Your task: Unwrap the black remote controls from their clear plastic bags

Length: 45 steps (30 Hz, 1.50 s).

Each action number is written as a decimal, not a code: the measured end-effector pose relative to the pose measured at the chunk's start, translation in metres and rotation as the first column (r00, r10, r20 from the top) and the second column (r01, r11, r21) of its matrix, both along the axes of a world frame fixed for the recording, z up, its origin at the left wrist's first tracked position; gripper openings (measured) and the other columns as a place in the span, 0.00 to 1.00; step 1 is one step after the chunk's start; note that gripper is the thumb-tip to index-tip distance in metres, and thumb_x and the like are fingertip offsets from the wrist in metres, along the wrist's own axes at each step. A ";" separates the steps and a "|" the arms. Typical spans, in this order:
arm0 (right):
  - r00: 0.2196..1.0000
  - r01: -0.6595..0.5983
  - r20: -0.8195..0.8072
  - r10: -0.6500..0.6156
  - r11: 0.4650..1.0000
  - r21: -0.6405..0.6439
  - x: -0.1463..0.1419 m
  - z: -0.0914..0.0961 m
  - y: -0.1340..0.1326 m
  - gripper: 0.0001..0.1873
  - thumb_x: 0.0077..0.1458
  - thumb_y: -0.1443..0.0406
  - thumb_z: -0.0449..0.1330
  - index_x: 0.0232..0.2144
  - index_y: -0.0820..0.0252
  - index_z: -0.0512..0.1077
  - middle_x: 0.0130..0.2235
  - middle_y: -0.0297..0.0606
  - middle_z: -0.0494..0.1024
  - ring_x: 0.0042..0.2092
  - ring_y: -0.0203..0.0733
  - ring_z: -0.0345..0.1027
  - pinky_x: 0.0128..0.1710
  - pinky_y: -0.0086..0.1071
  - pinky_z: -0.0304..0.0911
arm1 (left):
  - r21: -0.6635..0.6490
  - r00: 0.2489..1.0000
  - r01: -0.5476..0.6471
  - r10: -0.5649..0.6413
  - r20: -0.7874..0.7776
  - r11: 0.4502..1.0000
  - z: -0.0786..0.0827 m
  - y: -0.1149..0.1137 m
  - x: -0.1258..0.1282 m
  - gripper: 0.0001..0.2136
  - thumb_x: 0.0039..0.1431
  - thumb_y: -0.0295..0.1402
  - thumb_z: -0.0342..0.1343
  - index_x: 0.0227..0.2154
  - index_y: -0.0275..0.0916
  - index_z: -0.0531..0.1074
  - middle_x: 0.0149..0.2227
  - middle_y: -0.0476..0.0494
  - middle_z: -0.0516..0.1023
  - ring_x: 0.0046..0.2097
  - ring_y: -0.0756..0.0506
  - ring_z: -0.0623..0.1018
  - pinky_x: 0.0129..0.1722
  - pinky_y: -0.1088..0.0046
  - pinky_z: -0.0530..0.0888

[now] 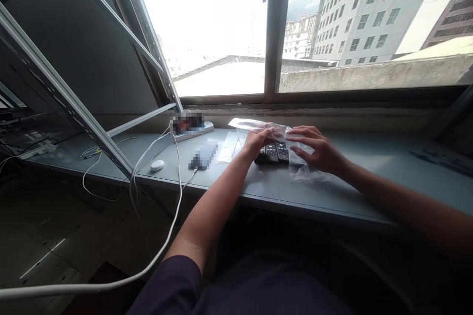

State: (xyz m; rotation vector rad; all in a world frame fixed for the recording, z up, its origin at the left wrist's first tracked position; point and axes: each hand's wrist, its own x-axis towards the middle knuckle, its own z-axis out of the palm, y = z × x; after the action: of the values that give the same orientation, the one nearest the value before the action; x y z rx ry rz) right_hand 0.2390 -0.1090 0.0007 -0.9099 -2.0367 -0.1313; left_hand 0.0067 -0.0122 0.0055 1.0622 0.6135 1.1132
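My left hand (260,140) is closed on a clear plastic bag (251,123), pinching it above the desk. The bag spreads to the right, and its lower part (298,170) hangs down to the desktop. My right hand (318,148) touches the right side of the bag with its fingers stretched out and apart. Under the hands, several black remote controls (272,152) lie side by side, partly covered by my left hand and the bag. I cannot tell whether any of them is inside the bag.
A grey desk (369,177) runs below the window. To the left are a white sheet or packet (228,147), a blurred device (204,155) on a cable, a round white object (157,165) and a power strip (195,131). A white cable (180,182) loops past a metal frame (121,157).
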 end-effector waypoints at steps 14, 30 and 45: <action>1.000 -0.027 -0.015 0.025 0.997 -0.076 0.007 -0.007 0.008 0.18 0.73 0.54 0.70 0.61 0.44 0.89 0.63 0.45 0.89 0.71 0.70 0.76 0.73 0.71 0.71 | 0.049 0.998 0.027 -0.024 -0.059 0.998 -0.004 0.004 0.000 0.12 0.63 0.36 0.77 0.43 0.34 0.86 0.45 0.34 0.91 0.46 0.40 0.90 0.57 0.58 0.86; 0.998 -0.060 -0.016 0.060 0.998 -0.030 0.004 -0.002 0.002 0.14 0.74 0.57 0.70 0.57 0.48 0.89 0.68 0.44 0.85 0.78 0.70 0.68 0.74 0.69 0.70 | -0.030 0.999 -0.027 0.026 -0.040 0.999 0.001 0.000 0.002 0.16 0.79 0.41 0.61 0.53 0.34 0.86 0.50 0.32 0.91 0.50 0.37 0.90 0.54 0.59 0.88; 0.993 -0.104 0.059 0.106 0.993 -0.050 0.009 -0.004 0.004 0.20 0.77 0.57 0.68 0.66 0.37 0.86 0.74 0.38 0.80 0.83 0.70 0.57 0.77 0.73 0.63 | -0.180 0.933 -0.323 0.344 0.102 0.929 0.007 0.018 -0.016 0.20 0.84 0.39 0.49 0.61 0.35 0.82 0.49 0.33 0.91 0.30 0.50 0.82 0.19 0.80 0.63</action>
State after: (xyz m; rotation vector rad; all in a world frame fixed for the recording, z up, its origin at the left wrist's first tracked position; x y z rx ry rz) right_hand 0.2478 -0.1052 -0.0036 -0.8343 -2.1475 -0.0549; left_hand -0.0093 0.0054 0.0121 0.7536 0.7833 1.3936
